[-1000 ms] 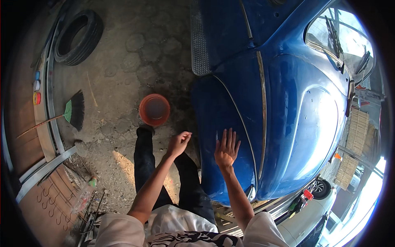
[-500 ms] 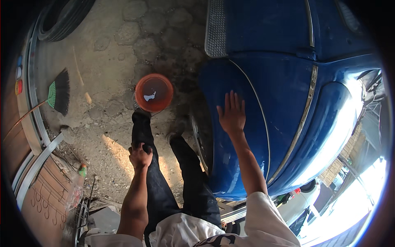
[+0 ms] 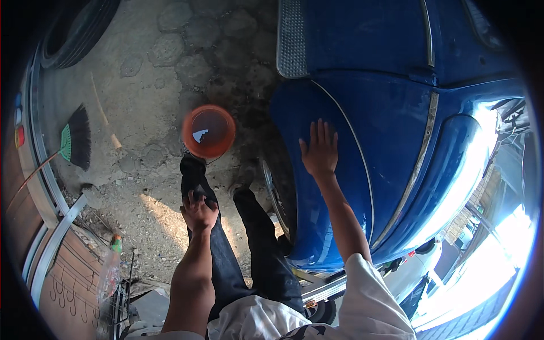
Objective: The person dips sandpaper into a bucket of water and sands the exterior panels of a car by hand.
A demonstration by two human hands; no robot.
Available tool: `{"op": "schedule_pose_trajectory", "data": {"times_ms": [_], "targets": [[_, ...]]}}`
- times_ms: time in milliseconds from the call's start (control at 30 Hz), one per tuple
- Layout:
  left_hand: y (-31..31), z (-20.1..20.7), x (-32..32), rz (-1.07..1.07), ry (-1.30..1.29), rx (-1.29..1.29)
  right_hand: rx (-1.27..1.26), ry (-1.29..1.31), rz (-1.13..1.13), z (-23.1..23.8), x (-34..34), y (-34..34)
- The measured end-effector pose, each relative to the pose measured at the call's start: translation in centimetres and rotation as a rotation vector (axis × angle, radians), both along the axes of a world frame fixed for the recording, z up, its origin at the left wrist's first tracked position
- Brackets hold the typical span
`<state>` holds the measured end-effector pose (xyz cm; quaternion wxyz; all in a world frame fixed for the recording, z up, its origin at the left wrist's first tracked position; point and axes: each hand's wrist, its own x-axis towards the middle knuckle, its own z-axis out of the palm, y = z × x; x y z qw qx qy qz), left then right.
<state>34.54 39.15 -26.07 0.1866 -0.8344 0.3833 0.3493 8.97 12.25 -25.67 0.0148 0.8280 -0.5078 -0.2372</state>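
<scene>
Orange bucket (image 3: 208, 131) (broom (image 3: 75, 139) beyond) ahead.

Hand on a blue car, bucket at the feet

The right hand (image 3: 320, 152) lies flat, fingers spread, on the blue car (image 3: 396, 113); the left hand (image 3: 198, 212) rests on a dark trouser leg (image 3: 226, 266), near an orange bucket (image 3: 208, 131).

A glossy blue car (image 3: 391, 130) fills the upper right of the frame; at centre, an orange bucket (image 3: 208, 131); far left, a green-and-black broom (image 3: 75, 139); below, black trousers (image 3: 226, 249) and a white shirt (image 3: 362, 306).
</scene>
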Motion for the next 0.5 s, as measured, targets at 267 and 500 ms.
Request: {"op": "schedule_pose_trajectory", "data": {"times_ms": [267,500], "targets": [[0.3,0.6,1.7,0.017,0.011,-0.096,0.01,0.032,-0.025,7.2,-5.5,3.8],[-0.2,0.1,1.6,0.0,0.095,-0.053,0.044,-0.005,0.026,2.6,-0.7,2.4]]}}
